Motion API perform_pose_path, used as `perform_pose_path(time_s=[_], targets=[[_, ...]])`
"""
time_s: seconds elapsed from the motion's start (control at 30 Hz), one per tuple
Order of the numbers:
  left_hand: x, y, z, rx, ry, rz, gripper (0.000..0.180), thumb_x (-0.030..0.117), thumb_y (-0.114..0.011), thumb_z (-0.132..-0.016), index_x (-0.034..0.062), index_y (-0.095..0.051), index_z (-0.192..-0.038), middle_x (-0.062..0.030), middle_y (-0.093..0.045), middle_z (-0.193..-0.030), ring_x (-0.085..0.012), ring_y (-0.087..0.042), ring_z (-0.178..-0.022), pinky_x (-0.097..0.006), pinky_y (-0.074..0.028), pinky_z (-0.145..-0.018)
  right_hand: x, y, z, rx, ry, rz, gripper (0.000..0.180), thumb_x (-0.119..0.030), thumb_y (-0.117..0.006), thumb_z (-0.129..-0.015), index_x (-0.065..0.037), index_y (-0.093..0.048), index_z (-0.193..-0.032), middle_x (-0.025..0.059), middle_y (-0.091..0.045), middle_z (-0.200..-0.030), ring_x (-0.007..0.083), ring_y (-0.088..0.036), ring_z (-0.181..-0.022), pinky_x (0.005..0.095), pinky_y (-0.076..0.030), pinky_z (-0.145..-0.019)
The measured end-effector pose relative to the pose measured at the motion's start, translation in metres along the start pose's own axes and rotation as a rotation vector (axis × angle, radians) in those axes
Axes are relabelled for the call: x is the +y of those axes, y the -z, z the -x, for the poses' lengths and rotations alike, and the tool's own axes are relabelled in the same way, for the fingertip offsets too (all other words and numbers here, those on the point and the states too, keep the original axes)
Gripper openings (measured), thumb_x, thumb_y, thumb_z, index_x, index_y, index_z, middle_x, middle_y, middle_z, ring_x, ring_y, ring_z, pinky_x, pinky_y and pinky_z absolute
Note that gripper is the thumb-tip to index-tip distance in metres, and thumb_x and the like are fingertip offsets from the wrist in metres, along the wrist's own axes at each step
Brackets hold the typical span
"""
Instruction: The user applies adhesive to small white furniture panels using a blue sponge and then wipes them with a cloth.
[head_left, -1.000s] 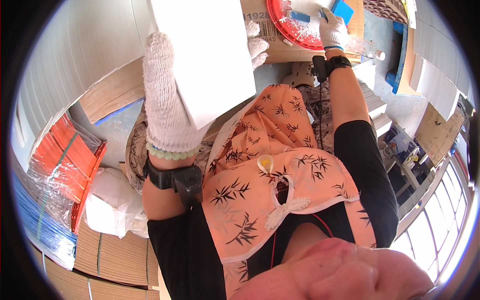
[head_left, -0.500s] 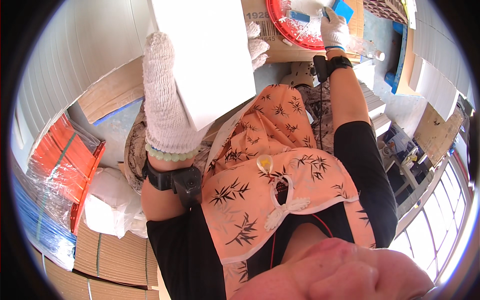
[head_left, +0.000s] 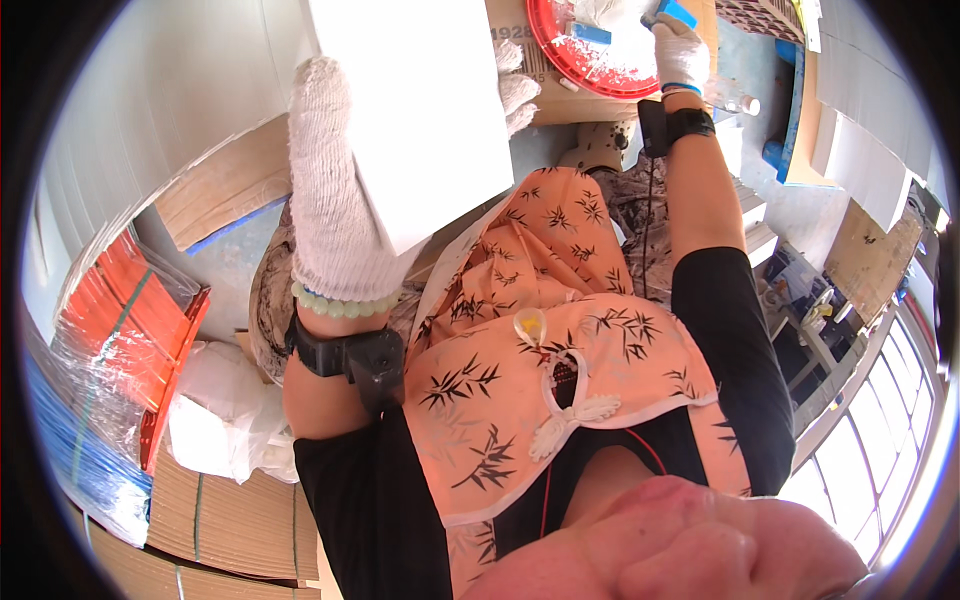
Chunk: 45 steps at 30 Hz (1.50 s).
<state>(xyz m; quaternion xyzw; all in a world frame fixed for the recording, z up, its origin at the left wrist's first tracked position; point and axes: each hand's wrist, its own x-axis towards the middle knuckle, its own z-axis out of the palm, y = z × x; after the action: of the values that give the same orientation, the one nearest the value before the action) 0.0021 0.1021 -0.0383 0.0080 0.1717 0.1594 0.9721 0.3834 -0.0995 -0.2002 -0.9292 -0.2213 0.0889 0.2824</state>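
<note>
White flat rectangular panel (head_left: 425,120): plain-faced, slanted, clasped across its width by the left hand (head_left: 325,160).
Blue angular block (head_left: 679,13): partly hidden, gripped in the right hand (head_left: 682,58).

A peach apron (head_left: 465,395) printed with dark bamboo leaves (head_left: 489,462), a white knot (head_left: 572,420) at the chest; black sleeves (head_left: 735,325); a red cord (head_left: 647,452) at the neck; white knit gloves (head_left: 328,200), the right cuff (head_left: 682,88) rimmed blue; pale green beads (head_left: 345,307); black wristbands (head_left: 690,123) with boxy units (head_left: 376,372); a thin black cable (head_left: 650,200)
</note>
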Motion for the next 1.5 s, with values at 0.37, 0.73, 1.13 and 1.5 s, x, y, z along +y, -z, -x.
perform_pose_path(time_s=[0.37, 0.73, 1.13, 1.5], targets=[[0.005, -0.010, 0.013, -0.082, 0.013, 0.202, 0.099, 0.068, -0.051, -0.094, -0.0079, -0.026, -0.153, -0.0358, -0.043, -0.145, -0.0516, -0.045, -0.134, -0.060, -0.032, -0.119, -0.204, 0.078, 0.069, -0.524, -0.304, -1.332, 0.032, -0.017, -0.055, -0.088, 0.004, -0.066, -0.108, 0.0142, -0.073, -0.097, 0.0194, -0.062, -0.067, 0.0283, -0.049, -0.053], [0.002, -0.025, 0.006, -0.109, -0.133, -0.016, 0.095, 0.070, -0.047, -0.095, -0.0059, -0.032, -0.151, -0.0313, -0.048, -0.141, -0.0463, -0.047, -0.132, -0.057, -0.032, -0.118, -0.211, 0.103, 0.139, -0.721, -0.080, -1.339, 0.052, -0.026, -0.061, -0.093, 0.011, -0.058, -0.130, 0.0169, -0.067, -0.106, 0.0181, -0.053, -0.071, 0.0318, -0.042, -0.064], [0.003, -0.047, -0.002, -0.103, -0.297, -0.109, 0.097, 0.072, -0.052, -0.092, -0.0048, -0.035, -0.149, -0.0279, -0.049, -0.140, -0.0429, -0.044, -0.135, -0.055, -0.033, -0.118, -0.242, 0.102, 0.191, -0.075, 0.575, -0.678, 0.033, 0.003, -0.054, -0.086, 0.005, -0.071, -0.114, 0.0117, -0.070, -0.108, 0.0149, -0.062, -0.075, 0.0262, -0.051, -0.069], [0.006, -0.030, -0.004, -0.271, -0.278, 0.071, 0.092, 0.070, -0.053, -0.093, -0.0057, -0.042, -0.143, -0.0266, -0.057, -0.129, -0.0408, -0.055, -0.125, -0.055, -0.041, -0.114, -0.251, 0.107, 0.197, -0.046, 1.000, -0.280, 0.031, -0.001, -0.074, -0.081, 0.001, -0.072, -0.113, 0.0155, -0.073, -0.105, 0.0267, -0.068, -0.089, 0.0331, -0.054, -0.079]])
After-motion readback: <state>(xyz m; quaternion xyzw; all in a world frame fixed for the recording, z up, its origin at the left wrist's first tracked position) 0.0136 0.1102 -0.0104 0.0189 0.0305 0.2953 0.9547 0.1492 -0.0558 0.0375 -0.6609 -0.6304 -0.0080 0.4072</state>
